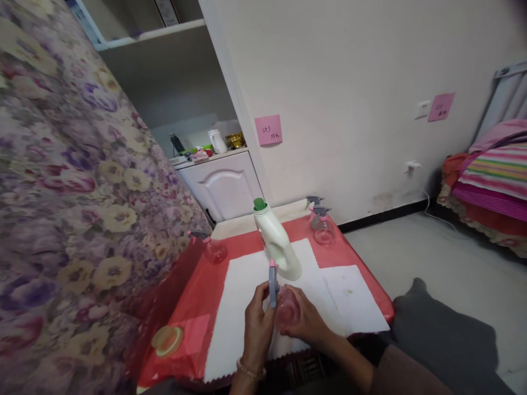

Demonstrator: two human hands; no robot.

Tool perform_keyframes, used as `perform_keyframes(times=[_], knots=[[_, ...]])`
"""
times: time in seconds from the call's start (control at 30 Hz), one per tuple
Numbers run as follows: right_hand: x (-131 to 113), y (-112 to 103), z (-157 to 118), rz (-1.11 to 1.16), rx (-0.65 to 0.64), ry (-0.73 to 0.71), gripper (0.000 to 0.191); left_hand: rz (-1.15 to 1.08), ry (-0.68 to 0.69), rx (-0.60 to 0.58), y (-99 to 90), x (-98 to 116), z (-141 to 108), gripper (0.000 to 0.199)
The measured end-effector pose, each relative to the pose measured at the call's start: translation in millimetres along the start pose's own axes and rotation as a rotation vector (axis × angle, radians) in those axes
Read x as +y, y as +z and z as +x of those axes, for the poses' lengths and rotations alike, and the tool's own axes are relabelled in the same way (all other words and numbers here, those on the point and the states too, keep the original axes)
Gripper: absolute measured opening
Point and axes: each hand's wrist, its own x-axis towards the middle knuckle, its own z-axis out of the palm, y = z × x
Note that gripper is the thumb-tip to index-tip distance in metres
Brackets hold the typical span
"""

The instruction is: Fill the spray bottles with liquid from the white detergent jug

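Above the white cloth I hold a small pink spray bottle (289,308) between both hands. My left hand (259,321) is closed on its grey spray head (272,284), which has a pink nozzle. Wrapped round the clear pink body is my right hand (308,320). Just beyond them a large pale green jug (275,233) stands on the cloth, with a green spout inside its neck and no cap on. Whether the pink bottle contains liquid, I cannot tell.
A red-covered table (185,296) carries a white cloth (236,296). One spray bottle (215,251) stands at left; others (324,235) stand at the back right. A yellowish round object (168,341) lies front left. A floral curtain (82,219) hangs along the left side.
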Motion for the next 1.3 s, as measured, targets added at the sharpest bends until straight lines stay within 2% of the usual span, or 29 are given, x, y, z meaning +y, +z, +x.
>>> perform_keyframes(times=[0.17, 0.4, 0.6, 0.67, 0.8, 0.93, 1.17, 1.3], knots=[[6.2, 0.8, -0.9, 0.012, 0.001, -0.021, 0.107, 0.059, 0.041, -0.002, 0.4, -1.8, -1.4, 0.027], [6.6, 1.1, 0.1, 0.011, -0.002, -0.028, 0.109, 0.173, 0.187, 0.07, 1.8, -8.2, -4.2, 0.023], [1.0, -2.8, -2.5, 0.047, -0.023, -0.027, 0.105, 0.1, 0.112, 0.018, 3.3, -11.0, -1.1, 0.021], [-11.3, -10.9, -2.5, 0.048, -0.034, -0.053, 0.094, 0.075, 0.089, 0.015, 3.2, -10.8, -0.6, 0.021], [-54.7, -31.3, 7.7, 0.037, -0.031, -0.204, 0.052, 0.012, 0.07, -0.001, 3.4, -12.0, -0.4, 0.023], [-90.8, -36.7, 29.2, 0.005, -0.125, -0.277, 0.041, -0.031, 0.087, 0.008, 3.1, -15.6, -1.0, 0.03], [-99.6, -33.0, 49.1, -0.12, -0.261, -0.242, 0.031, -0.033, 0.02, 0.051, 4.2, -22.4, -2.3, 0.031], [-96.4, -35.0, 50.9, -0.192, -0.25, -0.262, 0.024, -0.027, -0.006, 0.097, 7.5, -26.1, -2.5, 0.029]])
